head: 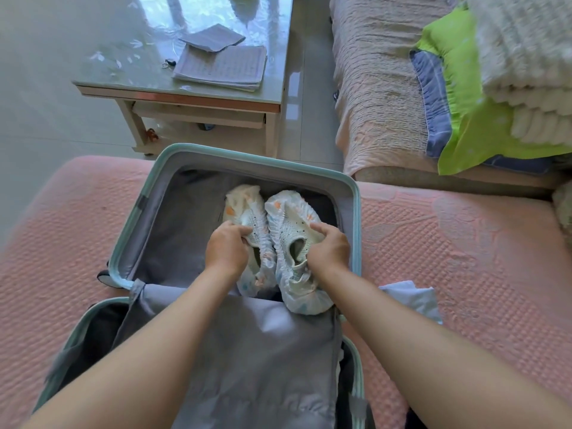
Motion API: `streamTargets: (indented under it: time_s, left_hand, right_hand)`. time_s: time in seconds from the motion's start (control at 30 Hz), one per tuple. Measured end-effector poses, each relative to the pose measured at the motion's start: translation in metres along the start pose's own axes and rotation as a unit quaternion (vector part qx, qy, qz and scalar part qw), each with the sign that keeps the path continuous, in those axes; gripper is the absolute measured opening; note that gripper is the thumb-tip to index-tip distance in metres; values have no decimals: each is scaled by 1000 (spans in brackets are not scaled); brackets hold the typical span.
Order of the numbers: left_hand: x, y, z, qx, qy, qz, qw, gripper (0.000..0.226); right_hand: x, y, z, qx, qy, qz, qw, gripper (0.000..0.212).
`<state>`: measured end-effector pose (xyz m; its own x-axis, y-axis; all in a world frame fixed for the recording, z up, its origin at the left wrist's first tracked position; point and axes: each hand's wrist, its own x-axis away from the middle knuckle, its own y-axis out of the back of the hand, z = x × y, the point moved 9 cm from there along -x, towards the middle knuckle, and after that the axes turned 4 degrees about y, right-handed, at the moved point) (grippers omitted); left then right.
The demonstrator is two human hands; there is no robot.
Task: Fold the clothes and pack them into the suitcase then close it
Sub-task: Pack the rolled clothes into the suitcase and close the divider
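1. Mint-green shell with grey fabric lining: suitcase (356, 218) lying open on a pink quilted cover (464, 258). Far half in use, near half hidden under a smooth grey divider flap (247, 351).
2. In the far half, right of its middle: two white knit sneakers, each wrapped in a thin, crinkled shoe cover printed with orange and blue spots. Left sneaker (247, 209) and right sneaker (288, 218) side by side, touching.
3. Long axes running from the suitcase hinge toward its far wall, toes away, heels overlapping the flap's edge.
4. Left hand (227, 246): fingers curled round the left sneaker's middle. Right hand (329, 247): fingers gripping the right sneaker at its collar, thumb on top.
5. Probably seating the pair. Likely needs a push toward the far wall so the heels clear the hinge.
6. Pale blue garment (411, 300), soft and crumpled, just beside the suitcase's right edge at hinge level. Nearer the right hand, and apparently not yet folded.
7. Beyond the suitcase's far wall: glossy-topped desk (139, 57) carrying a stack of papers (221, 66).
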<state>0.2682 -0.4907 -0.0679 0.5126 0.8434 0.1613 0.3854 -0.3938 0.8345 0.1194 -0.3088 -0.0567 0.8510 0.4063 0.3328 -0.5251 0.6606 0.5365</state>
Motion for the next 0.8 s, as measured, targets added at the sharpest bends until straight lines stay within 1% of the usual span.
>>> streamTargets:
  time_s: [0.07,0.1,0.13,0.2,0.23,0.3,0.33,0.37,0.4,0.47,0.57,0.63,0.7,0.77,0.8]
  left_hand:
    - [0,-6,10,1,2,43,999,42]
    - [1,-11,14,1,9,64,998,48]
    - [3,-15,17,2,21,82,996,58]
    - [8,-26,21,14,55,119,991,77]
    - [11,-32,23,19,72,139,987,82]
    - [14,-45,30,32,104,180,978,90]
    - [14,-50,32,38,109,194,974,94]
    - [11,-53,34,44,106,201,973,97]
    - [8,-54,34,48,99,202,973,98]
    - [0,-55,31,57,77,196,976,93]
    - [-8,-54,18,73,49,183,979,80]
    - [-8,-60,0,76,10,200,977,68]
    - [-2,-73,-19,55,-36,246,967,61]
    - [3,-86,-27,50,-35,286,956,65]
    - [4,-88,-29,63,-28,285,956,68]
  right_hand:
    - [-8,-9,1,24,9,-12,1000,55]
    - [-10,-14,5,47,38,-6,998,53]
    - [-11,-21,10,71,81,11,994,50]
    - [-5,-44,17,126,163,93,974,44]
    - [1,-57,15,163,190,154,956,49]
    - [16,-76,-3,270,220,269,898,66]
    - [19,-78,-14,325,231,302,866,74]
    - [18,-76,-25,364,238,316,843,80]
    - [15,-72,-32,386,237,314,835,85]
    - [10,-63,-39,402,229,288,838,89]
    - [6,-56,-43,424,193,226,856,86]
    - [4,-48,-43,432,161,187,867,80]
    - [3,-41,-33,432,172,164,870,68]
    - [-2,-34,-23,445,214,133,860,57]
    - [-4,-31,-22,460,234,126,847,58]
